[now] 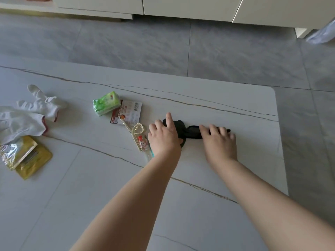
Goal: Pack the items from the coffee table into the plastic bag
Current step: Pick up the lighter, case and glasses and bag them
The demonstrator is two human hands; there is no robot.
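Note:
A black bunched plastic bag (pixel 192 132) lies on the white marble coffee table (pixel 217 98), towards its right end. My left hand (pixel 164 136) grips the bag's left part, index finger stretched out and the other fingers curled. My right hand (pixel 220 140) holds the bag's right end, fingers bent over it and thumb on the black plastic. Left of my hands lie a pearl hair clip (pixel 136 132), a small clear tube (pixel 145 145), a barcoded card (pixel 129 113) and a green tissue pack (pixel 106 103). White gloves (pixel 30 113) and yellow sachets (pixel 25 156) lie at the far left.
The table's rounded far right corner (pixel 272 89) is close to my right hand, with grey tiled floor (pixel 145 44) beyond it. White cabinets (pixel 181 8) run along the back. Something pale and translucent (pixel 322 33) sits at the upper right edge.

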